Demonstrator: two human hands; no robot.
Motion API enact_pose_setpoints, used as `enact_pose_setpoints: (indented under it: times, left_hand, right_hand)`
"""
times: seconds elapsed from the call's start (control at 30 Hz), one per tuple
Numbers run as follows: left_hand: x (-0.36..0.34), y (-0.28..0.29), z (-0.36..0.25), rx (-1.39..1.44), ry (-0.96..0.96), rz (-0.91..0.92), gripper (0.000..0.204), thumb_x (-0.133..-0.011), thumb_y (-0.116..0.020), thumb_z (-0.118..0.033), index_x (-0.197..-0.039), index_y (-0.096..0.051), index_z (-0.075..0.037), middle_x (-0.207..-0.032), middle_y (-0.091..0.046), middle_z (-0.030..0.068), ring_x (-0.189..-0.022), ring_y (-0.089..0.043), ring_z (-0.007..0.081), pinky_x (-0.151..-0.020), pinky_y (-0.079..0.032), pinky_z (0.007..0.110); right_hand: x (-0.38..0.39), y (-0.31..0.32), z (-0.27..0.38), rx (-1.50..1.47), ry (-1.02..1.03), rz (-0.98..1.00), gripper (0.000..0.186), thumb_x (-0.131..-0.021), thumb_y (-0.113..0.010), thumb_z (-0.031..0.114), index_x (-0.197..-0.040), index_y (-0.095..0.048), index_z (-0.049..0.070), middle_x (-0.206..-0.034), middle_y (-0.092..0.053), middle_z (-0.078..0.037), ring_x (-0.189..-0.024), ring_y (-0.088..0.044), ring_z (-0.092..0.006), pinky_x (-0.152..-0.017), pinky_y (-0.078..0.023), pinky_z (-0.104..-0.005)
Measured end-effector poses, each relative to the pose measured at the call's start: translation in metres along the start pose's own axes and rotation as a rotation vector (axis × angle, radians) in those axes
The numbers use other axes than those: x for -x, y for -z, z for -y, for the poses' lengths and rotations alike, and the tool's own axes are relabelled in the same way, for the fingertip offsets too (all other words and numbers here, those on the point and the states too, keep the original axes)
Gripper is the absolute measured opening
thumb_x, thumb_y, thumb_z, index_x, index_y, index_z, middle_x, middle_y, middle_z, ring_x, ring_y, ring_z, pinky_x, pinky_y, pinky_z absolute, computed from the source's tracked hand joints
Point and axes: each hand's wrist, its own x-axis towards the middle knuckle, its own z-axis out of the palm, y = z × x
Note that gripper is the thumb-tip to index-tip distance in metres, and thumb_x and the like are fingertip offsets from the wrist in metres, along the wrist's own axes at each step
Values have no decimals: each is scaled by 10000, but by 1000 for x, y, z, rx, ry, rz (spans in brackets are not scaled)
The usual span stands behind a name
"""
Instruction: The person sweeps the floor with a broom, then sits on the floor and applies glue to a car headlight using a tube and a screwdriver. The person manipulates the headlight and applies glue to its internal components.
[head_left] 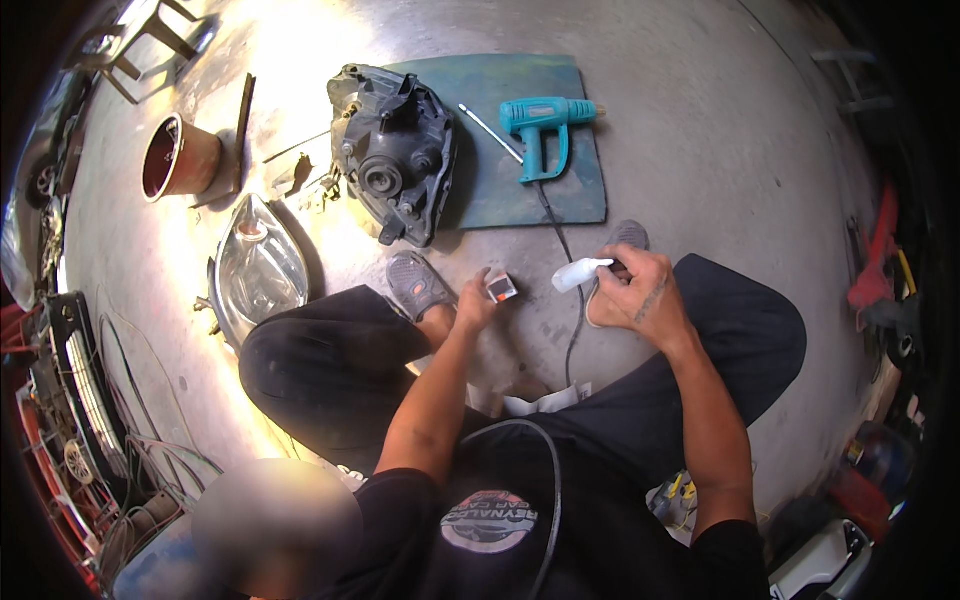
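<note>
My left hand [475, 298] grips a small square clear item [501, 288] with dark and orange parts, in front of my left foot. My right hand [641, 300] holds a small white bottle [576, 273] tilted sideways over my right foot. Beyond them, a teal mat [530, 205] carries a black headlamp housing [390, 150] at its left, a teal heat gun [540, 118] with a cord and a thin silver rod [488, 131]. A clear headlamp lens [258, 265] lies on the floor beside my left knee.
A brown bucket [200, 155] stands at the back left, near a plastic chair [140, 35]. Car parts and hoses [95, 385] line the left edge. Red items [875, 255] and other equipment crowd the right edge. My crossed legs frame the work area on the grey floor.
</note>
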Motion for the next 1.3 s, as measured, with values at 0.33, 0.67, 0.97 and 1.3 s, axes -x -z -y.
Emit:
enact_pose_setpoints:
  times: [0.33,0.67,0.97,1.3]
  left_hand:
    - [1,36,-35,132,39,-345,449,-933,-643,-106,-1367,-674,1,-1179,-748,260,-1116,-721,408,-1007,-549,435]
    - [104,67,-223,368,-511,115,630,-935,-842,-369,-1414,-643,-11,-1369,-655,174,-1210,-652,319,-1008,-525,397]
    - [111,58,-224,301,-558,130,418,-967,-796,-214,-1307,-672,-4,-1120,-717,203,-1039,-695,378,-906,-531,434]
    - [113,74,-231,292,-654,252,442,-993,-761,-292,-1291,-659,19,-1110,-712,195,-1052,-687,363,-928,-520,430]
  right_hand:
    - [-2,0,7,43,127,-3,229,-933,-737,93,-1103,-745,-59,-893,-762,-214,-790,-773,-285,-748,-602,-363]
    - [3,11,26,-49,117,-10,251,-958,-758,111,-1147,-755,-54,-946,-787,-147,-839,-757,-175,-759,-592,-315]
    - [6,26,38,-20,234,14,232,-956,-777,153,-1098,-784,-30,-874,-745,-156,-783,-705,-236,-737,-537,-351]
    - [7,32,47,70,375,9,113,-929,-725,54,-970,-760,-44,-853,-720,-167,-739,-699,-329,-671,-536,-405]
